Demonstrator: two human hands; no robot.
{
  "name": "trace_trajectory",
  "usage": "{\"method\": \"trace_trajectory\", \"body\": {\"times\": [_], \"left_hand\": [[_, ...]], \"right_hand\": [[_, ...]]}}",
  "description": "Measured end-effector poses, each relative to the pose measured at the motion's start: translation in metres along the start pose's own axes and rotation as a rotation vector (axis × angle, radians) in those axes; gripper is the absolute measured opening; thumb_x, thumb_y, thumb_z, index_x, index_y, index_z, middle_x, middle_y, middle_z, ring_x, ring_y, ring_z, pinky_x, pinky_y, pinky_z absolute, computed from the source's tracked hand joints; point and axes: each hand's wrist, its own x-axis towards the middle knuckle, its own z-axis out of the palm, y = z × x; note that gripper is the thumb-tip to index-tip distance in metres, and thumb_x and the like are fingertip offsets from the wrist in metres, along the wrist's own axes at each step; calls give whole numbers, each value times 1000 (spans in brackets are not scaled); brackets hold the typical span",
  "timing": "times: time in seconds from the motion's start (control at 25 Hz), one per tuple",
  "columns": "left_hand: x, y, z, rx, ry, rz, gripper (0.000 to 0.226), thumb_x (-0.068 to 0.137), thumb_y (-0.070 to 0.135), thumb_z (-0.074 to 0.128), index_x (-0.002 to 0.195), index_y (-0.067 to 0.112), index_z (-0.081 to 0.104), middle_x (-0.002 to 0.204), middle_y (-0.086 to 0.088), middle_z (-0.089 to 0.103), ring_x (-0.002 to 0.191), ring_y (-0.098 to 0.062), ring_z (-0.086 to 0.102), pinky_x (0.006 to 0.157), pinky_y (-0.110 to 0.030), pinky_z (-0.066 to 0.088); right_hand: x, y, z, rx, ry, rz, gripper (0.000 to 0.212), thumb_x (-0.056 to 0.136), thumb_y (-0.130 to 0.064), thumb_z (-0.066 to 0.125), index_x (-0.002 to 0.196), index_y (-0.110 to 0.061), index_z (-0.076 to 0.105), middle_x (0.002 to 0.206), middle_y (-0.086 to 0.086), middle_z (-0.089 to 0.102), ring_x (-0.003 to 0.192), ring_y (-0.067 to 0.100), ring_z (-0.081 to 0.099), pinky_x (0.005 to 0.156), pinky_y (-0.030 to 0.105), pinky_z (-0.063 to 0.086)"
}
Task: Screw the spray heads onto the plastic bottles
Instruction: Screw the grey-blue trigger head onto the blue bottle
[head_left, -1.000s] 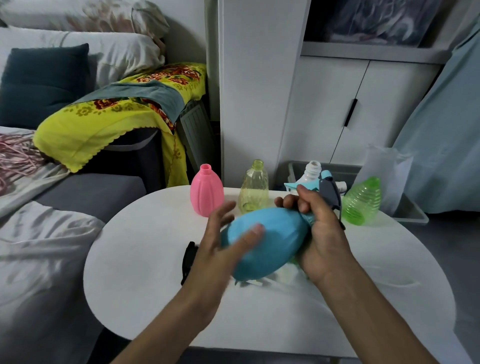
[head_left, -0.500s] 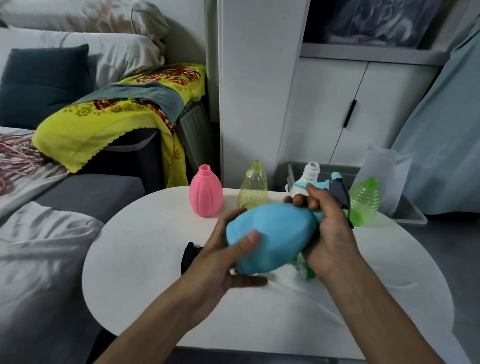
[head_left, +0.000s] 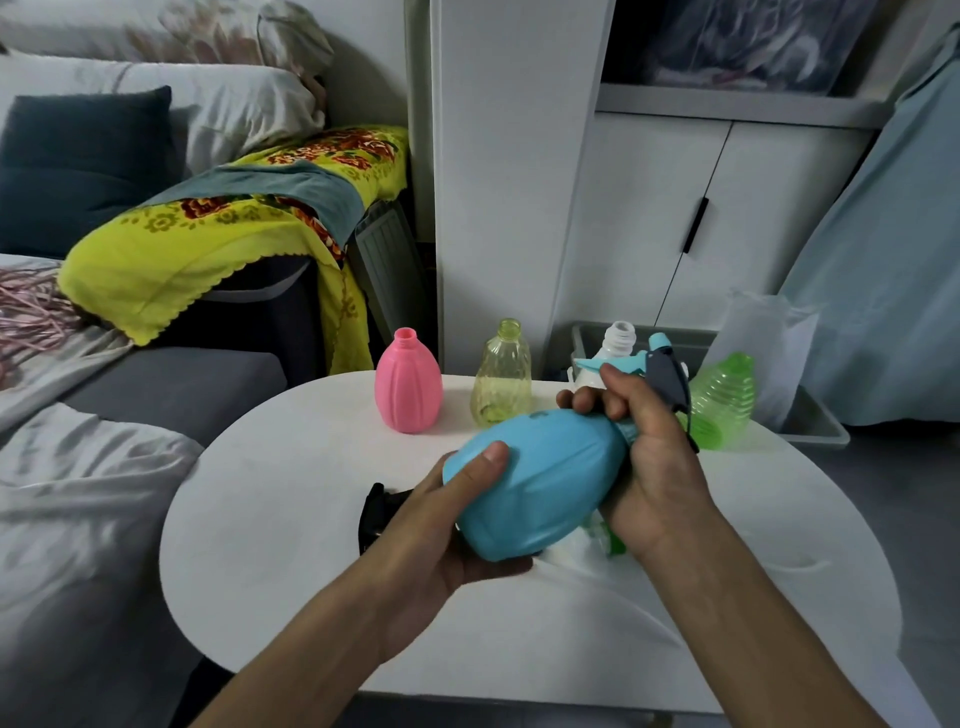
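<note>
A blue bottle lies tilted above the round white table, neck pointing up to the right. My left hand cups its base, thumb on top. My right hand wraps the neck and the blue and grey spray head seated there. Open-necked bottles stand behind: pink, clear yellow, white partly hidden, and green. A black spray head lies on the table under my left wrist. A green and white spray head peeks out below the blue bottle.
A grey plastic bin and a clear plastic bag sit behind the table on the right, before white cabinet doors. A grey sofa with a yellow floral cloth is at the left.
The blue bottle has been lifted slightly and shifted right. My left hand moved from an open touch on its side to a grip under the base. My right hand stays on the spray head.
</note>
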Motion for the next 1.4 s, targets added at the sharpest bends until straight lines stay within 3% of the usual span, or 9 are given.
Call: {"method": "trace_trajectory", "body": {"times": [0.2,0.48,0.64,0.72,0.84,0.92,1.08,1.24,1.4], "left_hand": [[1,-2,7,223,132,233,66,53,60,87,111,43,61,114,7,69,101,-22,70,80,-53,59],[5,-9,4,361,141,284,71,51,69,83,114,49,55,113,14,68,101,-12,68,81,-51,60],[10,-11,-3,1004,210,264,104,47,77,76,137,48,33,139,22,43,122,-1,46,99,-31,45],[10,-24,4,1130,228,298,119,45,74,79,145,38,25,139,20,43,123,-5,46,100,-31,44],[14,-31,1,1024,292,414,96,49,58,82,131,30,40,121,12,62,107,-7,62,88,-36,56],[16,-16,-18,952,408,424,86,46,59,79,121,40,42,110,15,65,95,-1,65,75,-29,60],[34,39,-82,798,725,439,94,37,49,86,121,35,44,112,3,56,99,-13,59,72,-35,58],[63,66,-156,774,824,432,91,55,20,92,130,27,40,117,0,55,106,-22,57,69,-32,53],[90,51,-202,823,891,393,90,58,15,91,131,28,39,117,1,52,108,-23,55,68,-30,49]], "right_hand": [[1,-4,3,46,97,7,46,84,-22,67,44,-19,43,52,2,60,64,18,62,70,32,56],[0,-4,-1,-8,142,8,45,81,-27,71,45,-20,46,55,2,64,59,17,63,68,32,57],[0,12,-5,-407,373,-148,36,77,-33,80,48,-20,63,60,-2,70,63,17,65,72,35,56],[-8,29,0,-592,294,-126,25,71,-39,84,64,-21,68,69,-5,73,73,15,67,70,31,55],[-22,50,9,-870,25,-44,43,65,-39,83,102,-32,62,103,-13,68,99,8,62,80,27,50],[-24,52,11,-945,-112,-49,59,64,-39,76,119,-37,55,118,-19,62,112,2,55,83,21,49],[-22,48,4,-945,-154,19,52,68,-37,75,117,-39,58,122,-19,61,118,5,53,100,40,47],[-23,51,-1,-1125,-293,33,27,82,-31,73,106,-38,63,110,-18,67,107,2,60,89,28,51],[-30,58,1,-1614,-343,-244,31,82,-46,61,112,-42,51,105,-28,58,99,-2,49,85,26,39]]}}
